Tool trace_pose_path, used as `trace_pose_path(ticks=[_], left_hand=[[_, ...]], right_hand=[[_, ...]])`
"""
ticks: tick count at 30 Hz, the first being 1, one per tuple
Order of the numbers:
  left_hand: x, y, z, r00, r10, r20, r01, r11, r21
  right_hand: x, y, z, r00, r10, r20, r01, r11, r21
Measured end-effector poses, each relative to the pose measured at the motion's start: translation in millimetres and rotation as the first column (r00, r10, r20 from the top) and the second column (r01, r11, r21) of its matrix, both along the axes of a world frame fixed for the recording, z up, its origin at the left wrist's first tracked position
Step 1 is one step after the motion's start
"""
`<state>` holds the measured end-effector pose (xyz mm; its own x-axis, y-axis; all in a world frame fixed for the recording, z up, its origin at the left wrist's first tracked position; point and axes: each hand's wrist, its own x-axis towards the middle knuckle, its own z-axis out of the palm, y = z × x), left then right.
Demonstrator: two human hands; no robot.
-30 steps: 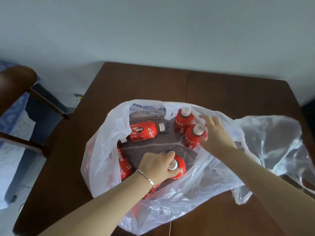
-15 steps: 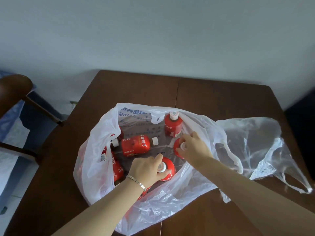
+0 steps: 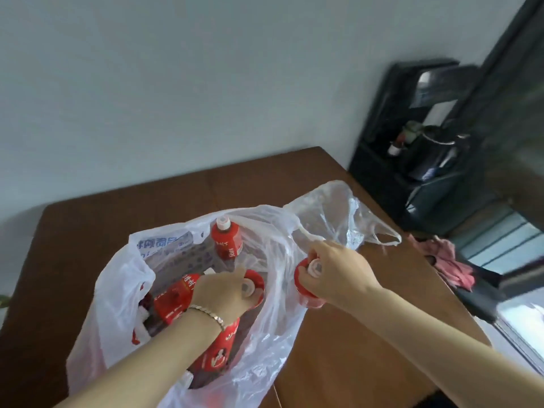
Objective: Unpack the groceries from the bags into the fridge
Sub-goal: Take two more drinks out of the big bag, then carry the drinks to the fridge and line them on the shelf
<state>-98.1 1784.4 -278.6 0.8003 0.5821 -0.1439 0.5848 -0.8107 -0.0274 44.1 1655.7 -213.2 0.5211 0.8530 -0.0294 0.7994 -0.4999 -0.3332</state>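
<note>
Lifting two red bottles by their necks, my right hand closed on one bottle at the bag's edge; my left hand closed on another inside, above the tabletop; next, I judge, carrying both to the fridge, which I can't see here.

A plain pale wall rises behind a dark brown wooden table. To the right stands a black shelf unit holding small items, blurred. A pink cloth lies beside the table's right edge.
</note>
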Motion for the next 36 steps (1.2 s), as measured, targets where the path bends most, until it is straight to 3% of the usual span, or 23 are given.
trace_pose_path(ticks=[3,7,11,15,21,28,32,36], left_hand=[[17.5,-17.4,40.8,0.976,-0.215,0.027,0.212,0.973,0.090],[57.8,-71.6,84.8,0.865,-0.497,0.069,0.483,0.862,0.155],[94.0,-148.3,112.6,0.664,-0.730,0.162,0.706,0.684,0.184],[123.9,-263.4,134.7,0.415,-0.885,0.214,0.850,0.460,0.256],[130.6,-460.5,154.7,0.082,-0.979,0.187,0.933,0.141,0.330],[103.2,-722.9,174.5,-0.148,-0.962,0.228,0.954,-0.077,0.291],[80.2,-863.9,196.1,-0.412,-0.896,0.165,0.859,-0.322,0.399],[74.3,-995.1,209.7,-0.497,-0.832,0.248,0.822,-0.359,0.443]], right_hand=[[-0.5,-41.6,15.2,0.989,-0.148,0.024,0.148,0.989,-0.016],[0.1,-116.8,41.9,0.936,-0.350,0.043,0.351,0.936,-0.014],[-2.3,-201.9,60.9,0.838,-0.542,0.058,0.543,0.840,0.011],[-16.9,-316.1,76.1,0.650,-0.750,0.120,0.750,0.659,0.060],[-69.4,-504.5,90.7,0.276,-0.942,0.191,0.936,0.308,0.169],[-151.7,-740.9,114.3,-0.020,-0.979,0.201,0.970,0.030,0.240],[-191.7,-861.1,137.8,-0.185,-0.961,0.208,0.961,-0.133,0.242],[-215.0,-967.3,156.8,-0.352,-0.913,0.206,0.920,-0.297,0.256]])
